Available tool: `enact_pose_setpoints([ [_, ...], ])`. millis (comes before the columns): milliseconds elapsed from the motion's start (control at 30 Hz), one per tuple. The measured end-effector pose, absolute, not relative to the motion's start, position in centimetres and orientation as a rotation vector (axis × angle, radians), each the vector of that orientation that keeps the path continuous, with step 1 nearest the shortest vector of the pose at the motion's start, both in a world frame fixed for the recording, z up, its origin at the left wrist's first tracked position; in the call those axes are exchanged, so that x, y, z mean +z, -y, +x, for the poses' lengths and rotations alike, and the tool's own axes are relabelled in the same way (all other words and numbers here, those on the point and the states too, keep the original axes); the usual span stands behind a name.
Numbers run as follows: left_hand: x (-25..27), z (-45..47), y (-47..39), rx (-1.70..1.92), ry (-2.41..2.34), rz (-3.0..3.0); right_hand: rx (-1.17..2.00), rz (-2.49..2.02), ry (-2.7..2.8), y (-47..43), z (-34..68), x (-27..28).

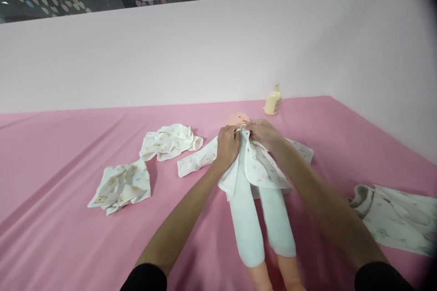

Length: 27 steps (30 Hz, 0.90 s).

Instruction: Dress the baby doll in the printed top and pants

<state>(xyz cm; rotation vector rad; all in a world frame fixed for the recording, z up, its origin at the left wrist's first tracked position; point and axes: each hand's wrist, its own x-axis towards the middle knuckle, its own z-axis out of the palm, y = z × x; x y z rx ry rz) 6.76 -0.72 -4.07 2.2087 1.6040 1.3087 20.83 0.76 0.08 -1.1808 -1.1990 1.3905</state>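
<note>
On its back lies a doll (244, 200) with white fabric on its body and upper legs, its head pointing away from me. A white baby jacket (264, 163) with small prints is on it, the front partly apart and the sleeves spread to both sides. My left hand (228, 144) is closed on the jacket's left edge near the neck. My right hand (261, 132) pinches the right edge of the collar, close to the doll's chin. The two edges nearly meet at the neck. My hands hide part of the doll's head and shoulders.
Two crumpled printed baby garments lie to the left, one farther back (169, 142) and one nearer (123, 185). A folded printed garment (399, 216) is at the right. A pale yellow pump bottle (272, 101) stands by the white wall (153, 59). A pink sheet (68, 159) covers the surface.
</note>
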Motion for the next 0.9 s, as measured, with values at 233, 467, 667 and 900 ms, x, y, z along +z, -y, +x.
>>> enact_pose_setpoints([
  [233,-4.1,6.8,0.8,1.323,-1.623,2.174,1.367,-1.195,1.212,-1.1,20.7,-0.6],
  [467,-4.1,7.0,0.7,1.252,-1.741,2.147,1.3,-1.195,1.185,-1.1,20.2,-0.9],
  [667,-4.2,6.8,0.7,1.179,-1.773,2.222,1.289,-1.192,1.163,-1.0,20.1,-1.0],
  [900,-4.1,6.6,0.7,1.198,-1.706,2.193,1.277,-1.188,1.16,-1.4,20.3,-1.5],
])
